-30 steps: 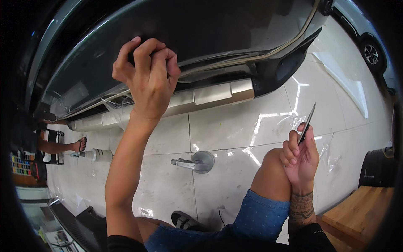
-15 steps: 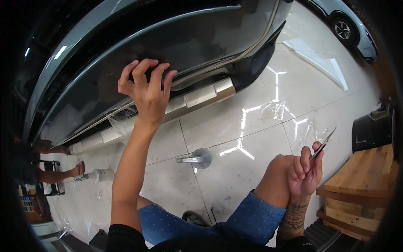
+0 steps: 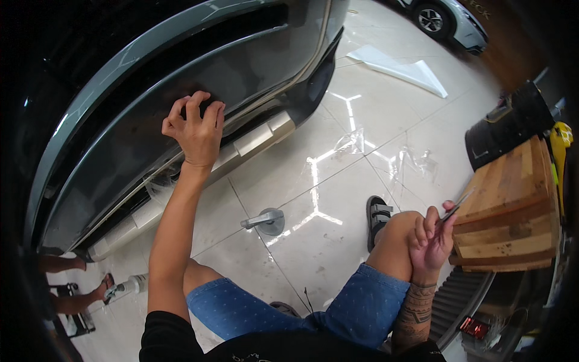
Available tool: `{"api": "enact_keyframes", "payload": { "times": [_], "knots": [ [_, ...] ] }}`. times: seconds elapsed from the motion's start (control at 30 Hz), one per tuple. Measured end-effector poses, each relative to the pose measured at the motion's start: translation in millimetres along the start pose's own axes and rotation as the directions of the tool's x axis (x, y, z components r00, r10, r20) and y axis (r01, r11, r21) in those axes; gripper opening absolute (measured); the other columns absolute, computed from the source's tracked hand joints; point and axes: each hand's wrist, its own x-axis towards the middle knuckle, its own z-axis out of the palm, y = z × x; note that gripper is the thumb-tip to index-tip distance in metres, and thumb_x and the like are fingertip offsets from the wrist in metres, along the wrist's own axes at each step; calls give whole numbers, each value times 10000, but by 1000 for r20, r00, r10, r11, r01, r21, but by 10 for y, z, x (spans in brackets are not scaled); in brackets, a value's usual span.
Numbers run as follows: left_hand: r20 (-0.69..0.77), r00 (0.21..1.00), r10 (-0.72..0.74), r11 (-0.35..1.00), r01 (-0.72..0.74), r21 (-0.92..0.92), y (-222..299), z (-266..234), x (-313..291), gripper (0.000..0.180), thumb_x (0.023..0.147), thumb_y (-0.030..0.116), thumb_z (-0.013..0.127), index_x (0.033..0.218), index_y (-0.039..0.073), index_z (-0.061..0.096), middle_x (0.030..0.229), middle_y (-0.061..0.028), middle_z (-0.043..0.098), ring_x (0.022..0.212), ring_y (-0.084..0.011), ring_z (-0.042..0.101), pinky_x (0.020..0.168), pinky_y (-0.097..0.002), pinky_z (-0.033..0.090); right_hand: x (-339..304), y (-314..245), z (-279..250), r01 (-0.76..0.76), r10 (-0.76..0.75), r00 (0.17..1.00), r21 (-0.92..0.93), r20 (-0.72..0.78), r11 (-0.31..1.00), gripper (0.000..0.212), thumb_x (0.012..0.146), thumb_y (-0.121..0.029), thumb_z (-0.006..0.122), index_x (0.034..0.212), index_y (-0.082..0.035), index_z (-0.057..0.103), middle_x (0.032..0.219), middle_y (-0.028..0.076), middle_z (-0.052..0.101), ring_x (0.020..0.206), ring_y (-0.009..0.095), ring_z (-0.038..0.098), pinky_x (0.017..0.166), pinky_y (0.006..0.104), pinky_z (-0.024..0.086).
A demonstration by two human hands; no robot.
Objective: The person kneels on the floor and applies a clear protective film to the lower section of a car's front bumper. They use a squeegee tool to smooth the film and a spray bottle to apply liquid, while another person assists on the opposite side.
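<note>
My left hand (image 3: 194, 134) is raised against the dark, glossy lower bumper panel (image 3: 235, 69) of a car. Its fingers are bent like a claw and spread apart, and I see nothing held in them; their tips are at or very near the panel. Below that hand, clear film (image 3: 160, 188) hangs by the silver lower trim (image 3: 256, 140). Over my right knee, my right hand (image 3: 432, 241) grips a thin, pointed, blade-like tool (image 3: 456, 206) between thumb and fingers. The tool points up and away to the right; its exact kind is unclear.
A spray bottle (image 3: 265, 221) stands on the tiled floor before me. Another bottle (image 3: 129, 286) is by a person's foot (image 3: 104, 288) at left. Clear film scraps (image 3: 416, 164) and a white sheet (image 3: 398, 67) lie farther off. A wooden box (image 3: 503, 211) bears a black container (image 3: 506, 125).
The whole view has swung to the right, bringing more of the wooden box and my sandal into sight. My left fingers have curled in slightly; my right hand keeps its hold on the tool.
</note>
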Motion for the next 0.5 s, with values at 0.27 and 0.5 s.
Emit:
{"api": "enact_keyframes", "payload": {
  "times": [0.27,0.5],
  "knots": [
    [68,992,106,984,-115,138,34,45,81,82,732,184,697,788,148,649,1074,78,528,1104,-174,426,857,-415,229,-716,60,126,-16,6,998,-186,-55,982,574,1006,-506,276,698,-42,415,595,30,345,493,120,327,427,241,286],
    [96,948,304,939,-315,138,-81,-14,169,186,741,159,628,904,88,682,1076,5,518,1087,-179,440,846,-441,268,-1028,219,492,-155,156,984,19,-91,988,443,974,-375,366,744,-15,484,596,22,362,492,113,325,442,255,286]
  ]
}}
